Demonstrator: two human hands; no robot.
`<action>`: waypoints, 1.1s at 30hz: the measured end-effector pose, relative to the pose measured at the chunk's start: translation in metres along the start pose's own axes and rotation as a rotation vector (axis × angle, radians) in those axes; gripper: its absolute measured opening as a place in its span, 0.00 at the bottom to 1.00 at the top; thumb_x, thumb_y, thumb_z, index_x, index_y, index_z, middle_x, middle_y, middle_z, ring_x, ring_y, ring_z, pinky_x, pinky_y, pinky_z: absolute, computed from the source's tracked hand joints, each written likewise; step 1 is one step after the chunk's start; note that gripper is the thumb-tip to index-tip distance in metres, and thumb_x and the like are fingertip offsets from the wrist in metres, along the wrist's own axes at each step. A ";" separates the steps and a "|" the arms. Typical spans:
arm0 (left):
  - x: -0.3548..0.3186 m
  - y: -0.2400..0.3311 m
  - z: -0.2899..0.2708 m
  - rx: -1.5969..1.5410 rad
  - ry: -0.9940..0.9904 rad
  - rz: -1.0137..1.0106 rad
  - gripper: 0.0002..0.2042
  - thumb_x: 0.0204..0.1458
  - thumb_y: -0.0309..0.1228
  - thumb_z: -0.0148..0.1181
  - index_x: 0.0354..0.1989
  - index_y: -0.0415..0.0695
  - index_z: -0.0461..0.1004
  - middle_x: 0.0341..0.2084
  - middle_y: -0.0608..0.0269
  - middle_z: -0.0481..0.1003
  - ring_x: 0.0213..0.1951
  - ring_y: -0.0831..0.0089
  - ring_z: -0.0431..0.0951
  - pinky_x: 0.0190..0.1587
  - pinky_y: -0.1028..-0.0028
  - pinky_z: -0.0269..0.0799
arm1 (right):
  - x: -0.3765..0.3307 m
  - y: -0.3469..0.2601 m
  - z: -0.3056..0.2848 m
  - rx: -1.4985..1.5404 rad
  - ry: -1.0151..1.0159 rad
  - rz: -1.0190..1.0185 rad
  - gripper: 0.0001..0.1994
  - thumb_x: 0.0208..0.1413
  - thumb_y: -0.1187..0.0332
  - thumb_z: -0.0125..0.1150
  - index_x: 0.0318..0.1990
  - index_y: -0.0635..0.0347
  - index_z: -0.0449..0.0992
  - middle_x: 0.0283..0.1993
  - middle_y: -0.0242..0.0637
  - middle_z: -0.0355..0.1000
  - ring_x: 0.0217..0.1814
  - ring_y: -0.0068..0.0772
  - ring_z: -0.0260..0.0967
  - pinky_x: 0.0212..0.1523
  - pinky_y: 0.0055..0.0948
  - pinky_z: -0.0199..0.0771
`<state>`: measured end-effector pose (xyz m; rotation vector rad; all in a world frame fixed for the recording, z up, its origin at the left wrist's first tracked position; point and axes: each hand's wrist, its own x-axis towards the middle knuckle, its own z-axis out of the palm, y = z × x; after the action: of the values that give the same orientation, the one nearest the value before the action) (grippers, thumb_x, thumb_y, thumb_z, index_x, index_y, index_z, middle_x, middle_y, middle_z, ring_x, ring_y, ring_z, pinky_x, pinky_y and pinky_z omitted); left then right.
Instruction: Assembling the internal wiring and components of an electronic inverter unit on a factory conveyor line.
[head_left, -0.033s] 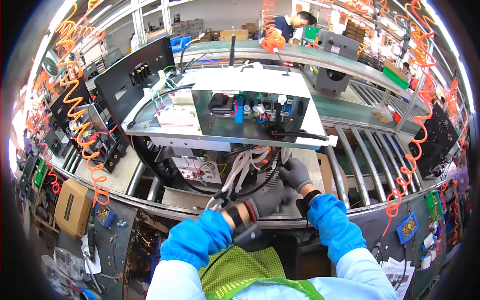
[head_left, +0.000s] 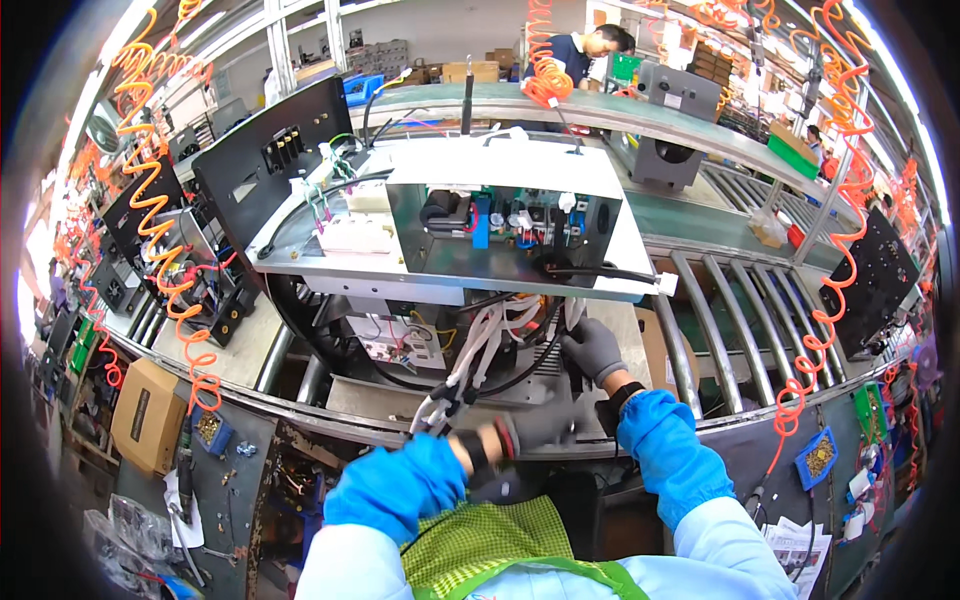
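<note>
An open machine chassis (head_left: 440,290) with a white top panel and exposed circuit parts stands in front of me. My right hand (head_left: 596,352), in a grey glove, is at its lower right side. Its fingers are curled just under a white-sleeved cable (head_left: 574,312); what they grip is hidden. My left hand (head_left: 540,424), also gloved in grey, is lower and nearer to me, beside the dark front edge of the line. Motion smears its fingers. Left of it hangs a bundle of white-sleeved cables (head_left: 470,358) with black ends, coming out of the chassis.
Metal rollers (head_left: 712,318) run to the right of the chassis. Orange coiled air hoses (head_left: 812,340) hang on both sides. A cardboard box (head_left: 146,416) and a blue bin of screws (head_left: 211,432) stand at left, another blue bin (head_left: 817,456) at right. A person (head_left: 578,56) works beyond.
My left hand has shifted slightly, down and to the right, and stays blurred. My right hand keeps nearly the same place beside the cable. The whole view has moved very little.
</note>
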<state>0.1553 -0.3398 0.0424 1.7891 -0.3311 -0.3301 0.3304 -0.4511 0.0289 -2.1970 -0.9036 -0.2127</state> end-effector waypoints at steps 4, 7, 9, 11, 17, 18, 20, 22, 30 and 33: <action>-0.028 -0.029 0.053 0.276 0.113 -0.184 0.09 0.60 0.31 0.54 0.39 0.39 0.75 0.23 0.60 0.73 0.27 0.67 0.74 0.33 0.65 0.71 | 0.001 0.000 0.000 -0.018 -0.011 0.055 0.16 0.52 0.56 0.68 0.36 0.62 0.77 0.38 0.51 0.76 0.43 0.56 0.75 0.45 0.47 0.75; -0.014 -0.046 0.040 0.087 0.121 -0.044 0.11 0.60 0.33 0.54 0.43 0.38 0.73 0.23 0.62 0.74 0.27 0.68 0.75 0.33 0.67 0.73 | 0.002 0.002 0.000 0.005 -0.002 0.041 0.17 0.51 0.56 0.69 0.37 0.62 0.78 0.36 0.50 0.76 0.41 0.56 0.75 0.45 0.46 0.75; -0.001 -0.051 0.021 0.069 0.027 0.174 0.13 0.61 0.35 0.54 0.45 0.36 0.72 0.23 0.65 0.74 0.26 0.71 0.76 0.33 0.69 0.74 | 0.002 0.002 0.000 0.029 -0.017 0.059 0.16 0.50 0.58 0.69 0.37 0.62 0.78 0.35 0.51 0.76 0.40 0.56 0.75 0.43 0.47 0.75; 0.004 -0.052 0.017 -0.312 -0.024 -0.190 0.17 0.60 0.36 0.55 0.51 0.35 0.70 0.22 0.66 0.74 0.24 0.72 0.75 0.31 0.70 0.74 | 0.002 0.002 0.000 0.022 -0.014 0.042 0.15 0.51 0.60 0.69 0.36 0.63 0.78 0.34 0.52 0.75 0.38 0.56 0.74 0.41 0.48 0.74; -0.016 -0.022 0.042 0.175 0.008 -0.317 0.55 0.56 0.34 0.59 0.68 0.32 0.11 0.22 0.63 0.73 0.22 0.74 0.72 0.25 0.70 0.70 | -0.002 -0.002 -0.003 0.021 0.010 0.054 0.15 0.50 0.58 0.70 0.35 0.60 0.78 0.37 0.49 0.75 0.40 0.55 0.75 0.43 0.46 0.75; -0.018 -0.012 0.039 0.068 0.084 -0.265 0.45 0.56 0.35 0.59 0.68 0.31 0.30 0.22 0.64 0.73 0.22 0.75 0.72 0.26 0.70 0.70 | -0.003 -0.004 -0.003 0.002 -0.005 0.064 0.15 0.50 0.58 0.70 0.35 0.60 0.78 0.39 0.49 0.75 0.40 0.55 0.75 0.44 0.46 0.75; -0.010 0.011 0.012 -0.226 0.174 -0.240 0.24 0.56 0.36 0.58 0.56 0.35 0.61 0.21 0.67 0.72 0.22 0.77 0.71 0.25 0.72 0.69 | -0.003 -0.006 -0.004 -0.030 0.025 0.057 0.15 0.50 0.58 0.70 0.35 0.60 0.78 0.42 0.49 0.75 0.40 0.56 0.75 0.44 0.46 0.76; 0.001 0.031 -0.015 -0.522 0.120 -0.272 0.09 0.57 0.35 0.59 0.37 0.42 0.74 0.21 0.69 0.71 0.22 0.79 0.71 0.24 0.75 0.68 | -0.001 -0.006 -0.004 -0.027 0.019 0.088 0.15 0.50 0.57 0.70 0.36 0.60 0.78 0.46 0.51 0.74 0.43 0.57 0.75 0.47 0.46 0.76; -0.010 0.019 0.028 -0.287 0.160 -0.322 0.49 0.57 0.31 0.59 0.72 0.39 0.22 0.24 0.63 0.72 0.20 0.77 0.69 0.21 0.75 0.67 | 0.001 0.009 0.009 0.086 0.057 0.089 0.18 0.45 0.57 0.72 0.35 0.64 0.79 0.52 0.60 0.72 0.53 0.59 0.73 0.54 0.44 0.75; -0.016 0.003 0.035 -0.149 0.171 -0.250 0.54 0.56 0.32 0.57 0.72 0.38 0.13 0.26 0.58 0.73 0.23 0.69 0.73 0.28 0.70 0.71 | -0.001 0.011 0.012 0.044 0.113 0.001 0.18 0.45 0.58 0.72 0.32 0.66 0.80 0.49 0.59 0.73 0.47 0.60 0.74 0.50 0.45 0.76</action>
<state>0.1269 -0.3658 0.0379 1.6996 0.0380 -0.3648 0.3356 -0.4491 0.0134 -2.1221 -0.8376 -0.3103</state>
